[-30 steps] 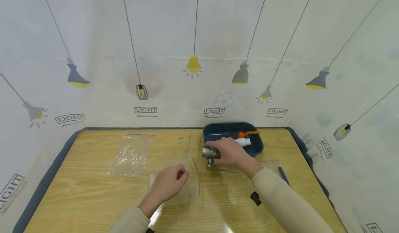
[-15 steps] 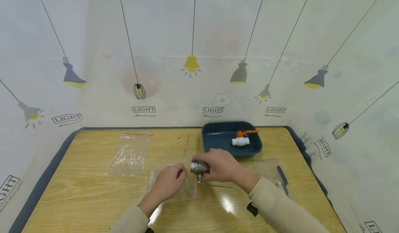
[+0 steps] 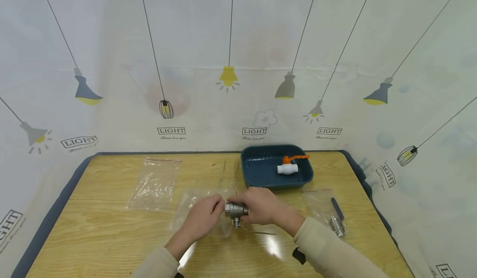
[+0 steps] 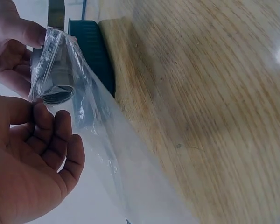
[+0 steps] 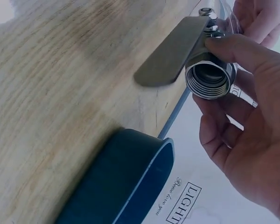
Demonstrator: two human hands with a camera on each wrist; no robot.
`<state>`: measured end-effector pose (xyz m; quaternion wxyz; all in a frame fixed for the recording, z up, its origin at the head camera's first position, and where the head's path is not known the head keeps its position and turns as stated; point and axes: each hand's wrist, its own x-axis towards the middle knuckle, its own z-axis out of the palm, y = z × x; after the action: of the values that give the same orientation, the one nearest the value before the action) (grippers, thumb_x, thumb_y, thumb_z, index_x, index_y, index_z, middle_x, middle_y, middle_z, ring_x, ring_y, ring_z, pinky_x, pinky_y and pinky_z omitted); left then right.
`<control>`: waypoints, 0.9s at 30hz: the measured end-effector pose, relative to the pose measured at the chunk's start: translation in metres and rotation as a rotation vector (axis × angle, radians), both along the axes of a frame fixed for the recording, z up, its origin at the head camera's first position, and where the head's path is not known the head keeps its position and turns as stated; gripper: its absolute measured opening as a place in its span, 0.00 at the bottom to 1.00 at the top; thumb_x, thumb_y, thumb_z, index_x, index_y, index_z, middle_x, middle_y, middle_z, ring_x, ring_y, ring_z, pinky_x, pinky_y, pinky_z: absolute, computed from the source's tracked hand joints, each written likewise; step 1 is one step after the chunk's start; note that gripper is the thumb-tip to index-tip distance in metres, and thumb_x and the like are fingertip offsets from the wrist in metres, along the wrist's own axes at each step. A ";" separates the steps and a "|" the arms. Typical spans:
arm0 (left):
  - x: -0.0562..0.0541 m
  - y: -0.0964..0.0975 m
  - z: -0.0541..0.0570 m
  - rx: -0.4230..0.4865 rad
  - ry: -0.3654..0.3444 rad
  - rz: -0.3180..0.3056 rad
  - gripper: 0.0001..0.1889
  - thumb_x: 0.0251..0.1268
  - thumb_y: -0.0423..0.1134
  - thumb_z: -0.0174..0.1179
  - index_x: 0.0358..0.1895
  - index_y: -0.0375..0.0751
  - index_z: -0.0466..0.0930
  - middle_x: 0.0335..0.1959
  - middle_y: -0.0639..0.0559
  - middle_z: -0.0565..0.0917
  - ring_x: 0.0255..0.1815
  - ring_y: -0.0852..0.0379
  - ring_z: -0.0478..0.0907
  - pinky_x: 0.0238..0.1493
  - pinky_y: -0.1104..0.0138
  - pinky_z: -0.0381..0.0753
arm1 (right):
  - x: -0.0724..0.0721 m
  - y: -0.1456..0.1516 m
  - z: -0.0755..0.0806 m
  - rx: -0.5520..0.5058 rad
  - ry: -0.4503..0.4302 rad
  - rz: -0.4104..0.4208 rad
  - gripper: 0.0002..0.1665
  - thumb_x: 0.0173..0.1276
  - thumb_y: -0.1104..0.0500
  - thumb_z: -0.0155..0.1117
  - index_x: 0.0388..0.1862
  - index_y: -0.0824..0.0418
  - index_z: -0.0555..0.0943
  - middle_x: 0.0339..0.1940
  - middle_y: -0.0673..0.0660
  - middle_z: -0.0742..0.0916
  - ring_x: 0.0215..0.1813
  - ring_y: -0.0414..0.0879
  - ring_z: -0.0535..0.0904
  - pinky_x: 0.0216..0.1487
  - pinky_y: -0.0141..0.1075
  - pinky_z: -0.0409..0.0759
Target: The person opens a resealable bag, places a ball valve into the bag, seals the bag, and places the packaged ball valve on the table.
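Observation:
My right hand (image 3: 262, 205) grips a metal ball valve (image 3: 234, 209) over the middle of the table. In the right wrist view the threaded opening of the ball valve (image 5: 207, 79) faces the camera, and its flat lever handle (image 5: 170, 53) juts out sideways. My left hand (image 3: 203, 216) pinches the edge of a clear zip bag (image 3: 186, 199), close beside the valve's far end. The left wrist view has the bag's film (image 4: 98, 121) draped over that end of the valve. Its other threaded opening (image 4: 59, 94) shows through the plastic.
A dark blue tray (image 3: 261, 160) at the back right holds a white ball valve (image 3: 287, 169) with an orange handle. Another clear zip bag (image 3: 154, 183) lies flat at left. Under the right forearm's far side, a bag (image 3: 316, 199) contains a metal piece with a dark blue handle (image 3: 337, 209).
My right hand has carried the metal ball valve from the tray's front edge leftward and nearer, up to the bag's mouth. The left hand has stayed nearly in place, pinching the bag.

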<state>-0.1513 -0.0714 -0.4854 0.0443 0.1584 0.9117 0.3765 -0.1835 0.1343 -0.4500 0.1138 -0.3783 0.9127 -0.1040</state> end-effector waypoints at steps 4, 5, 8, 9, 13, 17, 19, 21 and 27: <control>0.001 0.001 0.001 0.005 0.003 -0.033 0.10 0.74 0.41 0.50 0.32 0.51 0.77 0.19 0.62 0.70 0.19 0.66 0.63 0.23 0.71 0.65 | 0.000 0.000 -0.002 -0.006 -0.053 -0.086 0.31 0.56 0.52 0.73 0.61 0.45 0.78 0.35 0.44 0.86 0.27 0.34 0.73 0.27 0.30 0.70; 0.001 0.001 0.001 0.005 0.003 -0.045 0.10 0.75 0.41 0.50 0.32 0.51 0.77 0.19 0.62 0.69 0.19 0.66 0.63 0.23 0.72 0.65 | 0.000 0.000 -0.003 -0.014 -0.063 -0.105 0.30 0.57 0.52 0.72 0.61 0.46 0.78 0.34 0.44 0.86 0.27 0.34 0.73 0.26 0.30 0.70; 0.001 0.002 0.000 0.007 -0.001 -0.082 0.12 0.75 0.41 0.49 0.31 0.50 0.76 0.18 0.62 0.69 0.18 0.66 0.62 0.23 0.72 0.64 | 0.003 -0.001 -0.006 -0.053 -0.095 -0.150 0.27 0.59 0.52 0.71 0.59 0.49 0.79 0.32 0.45 0.85 0.25 0.35 0.72 0.25 0.29 0.69; 0.001 0.002 -0.001 0.006 0.003 -0.090 0.12 0.75 0.41 0.49 0.30 0.50 0.76 0.18 0.62 0.69 0.18 0.67 0.62 0.23 0.72 0.64 | 0.005 -0.002 -0.007 -0.068 -0.105 -0.164 0.27 0.59 0.52 0.70 0.59 0.49 0.79 0.32 0.45 0.85 0.24 0.35 0.72 0.24 0.29 0.69; 0.002 0.003 -0.002 0.014 -0.002 -0.101 0.13 0.75 0.41 0.49 0.27 0.52 0.74 0.18 0.62 0.68 0.17 0.67 0.61 0.22 0.72 0.64 | 0.009 -0.005 -0.010 -0.095 -0.100 -0.213 0.24 0.58 0.52 0.71 0.55 0.50 0.81 0.29 0.44 0.83 0.23 0.35 0.71 0.23 0.29 0.69; 0.002 0.003 -0.002 0.012 0.000 -0.098 0.13 0.75 0.42 0.49 0.27 0.53 0.73 0.18 0.62 0.69 0.17 0.67 0.62 0.23 0.72 0.64 | 0.011 -0.007 -0.013 -0.099 -0.065 -0.219 0.19 0.56 0.53 0.73 0.48 0.49 0.81 0.27 0.43 0.82 0.24 0.35 0.71 0.24 0.29 0.68; 0.003 0.003 -0.001 0.009 -0.001 -0.095 0.13 0.75 0.43 0.49 0.27 0.53 0.74 0.19 0.62 0.69 0.17 0.66 0.62 0.23 0.72 0.64 | 0.012 -0.009 -0.015 -0.104 -0.050 -0.202 0.16 0.55 0.53 0.74 0.43 0.48 0.81 0.26 0.42 0.81 0.24 0.35 0.71 0.25 0.29 0.68; 0.003 0.003 -0.001 0.008 -0.005 -0.090 0.13 0.75 0.43 0.49 0.28 0.53 0.74 0.19 0.62 0.70 0.18 0.66 0.63 0.23 0.71 0.65 | 0.012 -0.011 -0.017 -0.108 -0.044 -0.184 0.15 0.55 0.53 0.74 0.41 0.47 0.81 0.26 0.41 0.81 0.25 0.34 0.71 0.25 0.28 0.68; 0.002 0.000 -0.001 0.023 -0.018 -0.098 0.12 0.76 0.43 0.48 0.30 0.52 0.76 0.20 0.62 0.71 0.18 0.66 0.64 0.24 0.71 0.66 | 0.014 -0.014 -0.021 -0.113 -0.047 -0.150 0.16 0.55 0.52 0.74 0.42 0.46 0.81 0.28 0.41 0.83 0.28 0.34 0.72 0.26 0.28 0.70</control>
<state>-0.1495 -0.0711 -0.4864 0.0691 0.2002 0.8980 0.3856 -0.1691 0.1200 -0.4714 0.1058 -0.3122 0.9283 -0.1723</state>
